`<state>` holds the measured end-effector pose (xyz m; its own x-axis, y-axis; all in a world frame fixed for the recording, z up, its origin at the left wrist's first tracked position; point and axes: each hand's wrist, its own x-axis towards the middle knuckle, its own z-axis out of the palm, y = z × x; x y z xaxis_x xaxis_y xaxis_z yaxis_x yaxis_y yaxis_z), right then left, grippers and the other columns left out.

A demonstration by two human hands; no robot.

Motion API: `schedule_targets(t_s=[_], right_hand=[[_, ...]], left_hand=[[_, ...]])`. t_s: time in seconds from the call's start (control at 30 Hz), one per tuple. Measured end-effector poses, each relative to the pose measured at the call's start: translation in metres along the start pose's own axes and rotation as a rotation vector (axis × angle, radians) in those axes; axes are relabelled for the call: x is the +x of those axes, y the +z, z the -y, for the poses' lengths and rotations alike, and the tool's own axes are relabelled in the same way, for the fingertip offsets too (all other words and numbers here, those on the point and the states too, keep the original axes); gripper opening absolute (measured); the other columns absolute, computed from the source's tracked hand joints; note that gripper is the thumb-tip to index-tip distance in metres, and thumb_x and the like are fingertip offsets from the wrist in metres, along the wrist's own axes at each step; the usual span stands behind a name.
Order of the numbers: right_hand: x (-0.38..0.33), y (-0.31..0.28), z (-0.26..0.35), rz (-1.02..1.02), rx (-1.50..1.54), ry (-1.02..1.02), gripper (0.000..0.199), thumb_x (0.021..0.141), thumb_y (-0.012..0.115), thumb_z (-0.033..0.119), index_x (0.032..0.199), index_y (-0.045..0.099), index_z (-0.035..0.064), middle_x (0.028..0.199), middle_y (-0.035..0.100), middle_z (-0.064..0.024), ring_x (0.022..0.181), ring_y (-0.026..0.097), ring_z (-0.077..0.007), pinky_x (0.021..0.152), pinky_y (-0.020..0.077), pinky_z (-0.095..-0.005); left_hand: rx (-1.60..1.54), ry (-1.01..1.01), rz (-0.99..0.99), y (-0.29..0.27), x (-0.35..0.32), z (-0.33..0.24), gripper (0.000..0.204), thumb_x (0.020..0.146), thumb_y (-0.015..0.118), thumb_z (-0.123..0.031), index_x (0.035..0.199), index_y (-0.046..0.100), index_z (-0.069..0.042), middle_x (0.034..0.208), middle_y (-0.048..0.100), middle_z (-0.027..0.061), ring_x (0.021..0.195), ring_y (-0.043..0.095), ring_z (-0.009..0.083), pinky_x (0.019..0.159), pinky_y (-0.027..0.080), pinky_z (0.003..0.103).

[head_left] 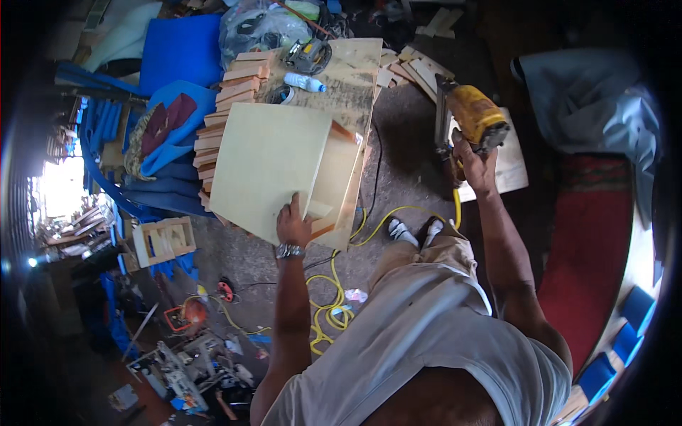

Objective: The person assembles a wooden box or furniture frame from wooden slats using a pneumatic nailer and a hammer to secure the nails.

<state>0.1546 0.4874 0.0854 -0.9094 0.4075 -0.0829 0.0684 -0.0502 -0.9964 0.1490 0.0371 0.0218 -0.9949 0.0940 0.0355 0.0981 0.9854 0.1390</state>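
My left hand (293,226), with a watch at the wrist, rests on the near right corner of a pale plywood box (266,170). Its fingers lie partly over the top panel, and the box's right side shows a hollow interior. The box sits on a worn wooden worktable (348,71). Off to the right, my right hand (474,160) is wrapped round the handle of a yellow and black nail gun (474,117), held up away from the box. A yellow air hose (457,206) hangs from the tool.
Stacked wood strips (238,89) line the table's left side. A sander (307,55) and a plastic bottle (305,82) lie behind the box. The hose coils (330,298) over the floor by my feet. A plywood sheet (508,170) is at the right, beyond it a red panel (590,255).
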Motion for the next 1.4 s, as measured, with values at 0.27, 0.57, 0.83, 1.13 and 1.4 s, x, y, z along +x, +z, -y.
schedule_targets(t_s=[0.27,0.57,0.83,1.13,1.4], right_hand=[[0.058,0.042,0.012,-0.1,0.355,-0.085,0.015,0.095,0.065,0.018,0.088,0.061,0.0046,0.072,0.057,-0.0014,0.062,0.055,-0.0116,0.058,0.0463,-0.0287],[0.189,0.158,-0.082,0.537,-0.178,0.106,0.077,0.085,0.064,0.011,0.151,0.025,0.0069,0.092,0.059,-0.0091,0.081,0.06,-0.0163,0.07,0.0504,-0.0304],[0.403,0.29,-0.23,1.213,-1.388,-0.401,0.094,0.072,0.069,0.017,0.155,0.025,0.0151,0.107,0.062,-0.0203,0.102,0.062,-0.0378,0.088,0.0484,-0.0561],[0.53,0.365,-0.263,0.96,-1.427,-0.464,0.063,0.084,0.069,0.018,0.143,0.047,0.0176,0.135,0.05,-0.0118,0.12,0.049,-0.0332,0.099,0.0398,-0.0544],[0.461,0.651,-0.283,1.184,-1.062,-0.896,0.026,0.081,0.066,0.014,0.106,0.065,0.0046,0.111,0.062,-0.0183,0.106,0.059,-0.036,0.085,0.0526,-0.0477]], left_hand=[[-0.454,-0.075,-0.193,-0.031,-0.029,0.055,0.041,0.089,0.068,-0.024,0.123,0.057,-0.003,0.094,0.065,0.0185,0.085,0.065,0.0339,0.077,0.053,0.044],[-0.646,-0.407,-0.417,-0.038,0.162,0.047,0.02,0.102,0.051,-0.017,0.102,0.063,-0.001,0.079,0.062,0.0086,0.068,0.056,0.0169,0.064,0.048,0.031],[-0.338,-0.617,-0.585,0.043,0.323,0.08,0.021,0.101,0.051,-0.021,0.104,0.064,-0.005,0.08,0.063,0.0116,0.072,0.061,0.0234,0.067,0.049,0.035],[-0.122,-0.816,-0.473,0.036,0.376,0.05,0.014,0.098,0.054,-0.015,0.094,0.062,-0.005,0.074,0.061,0.0115,0.062,0.06,0.0287,0.057,0.049,0.037],[-0.226,-0.832,-0.471,0.047,0.36,0.063,0.019,0.081,0.055,-0.009,0.097,0.063,-0.009,0.077,0.062,0.011,0.064,0.062,0.0323,0.057,0.05,0.041]])
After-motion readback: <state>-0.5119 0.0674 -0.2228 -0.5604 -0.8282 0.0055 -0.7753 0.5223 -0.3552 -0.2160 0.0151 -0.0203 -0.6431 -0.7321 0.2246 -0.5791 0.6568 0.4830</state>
